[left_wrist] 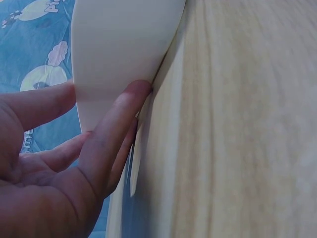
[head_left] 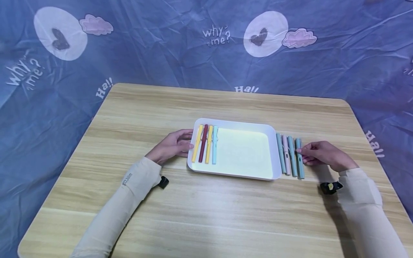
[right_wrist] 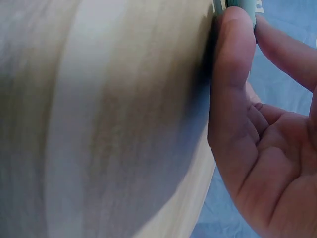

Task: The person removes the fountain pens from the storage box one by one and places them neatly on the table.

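A pale wood-grain tabletop [head_left: 226, 218] with rounded corners and a soft light sheen [head_left: 219, 197] is bordered at the rear and sides by a creased blue fabric backdrop [head_left: 167, 53] bearing white ovals [head_left: 274, 30], dark hearts [head_left: 60, 40], pink clouds [head_left: 300, 38] and white lettering [head_left: 213, 33].

Four pens [head_left: 203, 143] in the tray [head_left: 245, 152] (left end), others [head_left: 292, 156] to its right.

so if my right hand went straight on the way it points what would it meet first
Your right hand pinches the end pen. Straight on, it would probably meet the neighbouring pen first, though height is hard to judge.
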Motion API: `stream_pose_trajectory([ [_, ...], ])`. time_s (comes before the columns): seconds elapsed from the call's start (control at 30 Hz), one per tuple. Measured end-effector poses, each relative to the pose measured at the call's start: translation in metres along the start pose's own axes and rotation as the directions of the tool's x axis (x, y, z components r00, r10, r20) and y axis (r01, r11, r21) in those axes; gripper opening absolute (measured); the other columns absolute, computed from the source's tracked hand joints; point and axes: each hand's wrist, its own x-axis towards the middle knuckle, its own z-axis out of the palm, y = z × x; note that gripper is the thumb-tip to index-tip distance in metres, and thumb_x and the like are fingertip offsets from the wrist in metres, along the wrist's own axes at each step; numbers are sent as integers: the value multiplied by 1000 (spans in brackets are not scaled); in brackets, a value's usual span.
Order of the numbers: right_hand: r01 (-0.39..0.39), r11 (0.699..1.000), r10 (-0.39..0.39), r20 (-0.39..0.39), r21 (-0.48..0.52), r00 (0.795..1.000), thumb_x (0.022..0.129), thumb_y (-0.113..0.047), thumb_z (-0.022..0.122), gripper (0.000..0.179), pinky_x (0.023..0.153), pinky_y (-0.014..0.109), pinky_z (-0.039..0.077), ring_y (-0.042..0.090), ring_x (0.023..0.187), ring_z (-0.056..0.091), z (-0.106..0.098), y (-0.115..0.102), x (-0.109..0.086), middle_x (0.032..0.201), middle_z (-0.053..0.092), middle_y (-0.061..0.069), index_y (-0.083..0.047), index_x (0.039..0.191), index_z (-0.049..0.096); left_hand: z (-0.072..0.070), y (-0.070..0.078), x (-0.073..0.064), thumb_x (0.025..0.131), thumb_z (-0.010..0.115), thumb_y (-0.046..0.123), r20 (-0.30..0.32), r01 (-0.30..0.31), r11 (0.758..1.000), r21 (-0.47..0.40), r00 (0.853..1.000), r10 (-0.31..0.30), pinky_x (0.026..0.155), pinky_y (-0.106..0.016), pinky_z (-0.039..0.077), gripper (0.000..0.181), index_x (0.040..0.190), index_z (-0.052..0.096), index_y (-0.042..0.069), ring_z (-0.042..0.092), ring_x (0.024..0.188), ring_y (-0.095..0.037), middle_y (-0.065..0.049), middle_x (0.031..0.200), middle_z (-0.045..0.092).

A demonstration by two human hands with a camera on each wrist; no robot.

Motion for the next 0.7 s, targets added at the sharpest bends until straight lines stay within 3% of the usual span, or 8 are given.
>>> stream_pose_trajectory([
  [0.43,0,996,0,-4,-94,1000,109,-25,57,30,68,26,60,7,76,64,1,-1,-1,89,68,0,5,110,61,0,0,0,102,65,3,8,-15,1000,-15,1000,15,96,-43,61,71,162,27,1,48,140,-39,-22,159,39],
  [0.7,12,997,-13,-17,-83,1000,108,-24,59,29,67,24,60,6,74,63,4,0,0,87,67,-1,5,107,63,-1,0,0,102,65,4,8,-14,1000,3,1000,14,95,-43,61,70,162,28,2,48,140,-38,-21,159,40],
])
